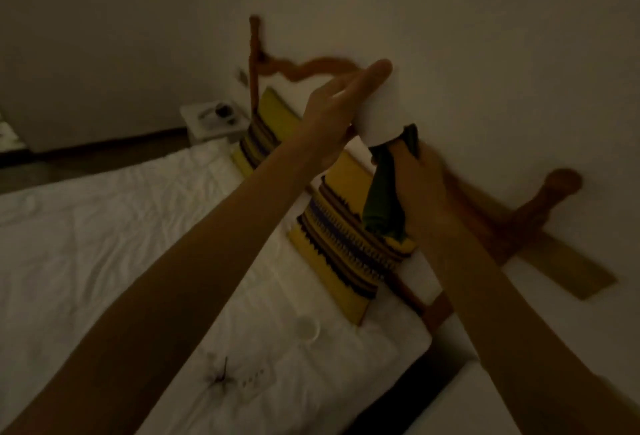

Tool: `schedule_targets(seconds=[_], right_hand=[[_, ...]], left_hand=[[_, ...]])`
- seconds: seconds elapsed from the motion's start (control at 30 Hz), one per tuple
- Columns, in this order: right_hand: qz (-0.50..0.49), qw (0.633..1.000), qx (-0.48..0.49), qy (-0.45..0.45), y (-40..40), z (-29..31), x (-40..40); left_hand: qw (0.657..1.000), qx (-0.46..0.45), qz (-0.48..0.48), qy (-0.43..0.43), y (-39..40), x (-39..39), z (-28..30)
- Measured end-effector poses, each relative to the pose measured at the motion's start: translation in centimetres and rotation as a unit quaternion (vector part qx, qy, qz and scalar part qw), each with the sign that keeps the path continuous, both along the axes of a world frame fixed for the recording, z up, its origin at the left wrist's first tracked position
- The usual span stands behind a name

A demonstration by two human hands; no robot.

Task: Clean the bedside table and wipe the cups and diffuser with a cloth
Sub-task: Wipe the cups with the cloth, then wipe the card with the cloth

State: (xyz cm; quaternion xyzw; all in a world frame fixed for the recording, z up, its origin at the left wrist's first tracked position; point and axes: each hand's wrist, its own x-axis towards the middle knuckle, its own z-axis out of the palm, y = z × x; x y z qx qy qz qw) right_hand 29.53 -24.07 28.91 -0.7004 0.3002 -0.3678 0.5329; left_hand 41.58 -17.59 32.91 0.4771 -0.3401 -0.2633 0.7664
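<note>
My left hand (341, 112) holds a white cup (379, 119) up in front of the wall, fingers wrapped over its side. My right hand (420, 178) grips a dark green cloth (384, 199), whose upper end is pushed against the cup's lower end while the rest hangs down. A second white cup (306, 328) lies on the white bed (114, 244) below. A reed diffuser with dark sticks (221, 377) lies on the bed near the front. The near bedside table (485, 400) shows as a white surface at the lower right.
Two yellow patterned pillows (343, 247) lean against a wooden headboard (512, 223). A far bedside table (211, 119) with small dark items stands beyond the bed, by the wall. The room is dim.
</note>
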Motion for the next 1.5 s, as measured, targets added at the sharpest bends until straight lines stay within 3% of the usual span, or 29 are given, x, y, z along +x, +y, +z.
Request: schedule_targets(seconds=[0.13, 0.2, 0.5, 0.6, 0.67, 0.73, 0.87, 1.03, 1.2, 1.33, 1.5], right_hand=[[0.018, 0.997, 0.029, 0.069, 0.8, -8.2, 1.2], [0.045, 0.993, 0.083, 0.078, 1.6, -12.6, 1.6], [0.124, 0.95, 0.169, 0.23, 3.1, -30.8, 3.1], [0.13, 0.922, 0.25, 0.266, 4.3, -36.5, 1.2], [0.117, 0.904, 0.292, 0.288, 4.7, -39.9, -0.7], [0.119, 0.894, 0.3, 0.31, 4.6, -43.1, -2.4], [0.091, 0.886, 0.297, 0.346, 3.0, -48.2, -4.5], [0.049, 0.891, 0.274, 0.358, 0.2, -52.5, -5.7], [0.044, 0.896, 0.26, 0.357, -1.4, -55.5, -6.3], [0.045, 0.895, 0.281, 0.342, -1.5, -56.6, -6.4], [0.055, 0.891, 0.301, 0.335, -1.0, -57.0, -6.1]], left_hand=[[0.976, 0.166, 0.056, -0.132, 2.1, 2.5, -8.0], [0.961, 0.225, 0.036, -0.154, 3.5, 3.4, -11.7], [0.884, 0.465, 0.033, -0.034, 9.1, 4.7, -30.2], [0.851, 0.522, 0.032, -0.054, 10.7, 4.3, -36.9], [0.809, 0.575, -0.004, -0.123, 11.7, 3.9, -41.2], [0.744, 0.622, -0.074, -0.233, 12.4, 3.8, -45.3], [0.643, 0.652, -0.169, -0.364, 12.4, 3.9, -51.3], [0.613, 0.647, -0.201, -0.407, 10.5, 3.4, -56.8], [0.548, 0.59, -0.256, -0.535, 8.1, 3.7, -60.6], [0.543, 0.56, -0.252, -0.573, 7.3, 3.8, -62.4], [0.562, 0.568, -0.224, -0.558, 7.7, 4.1, -63.4]])
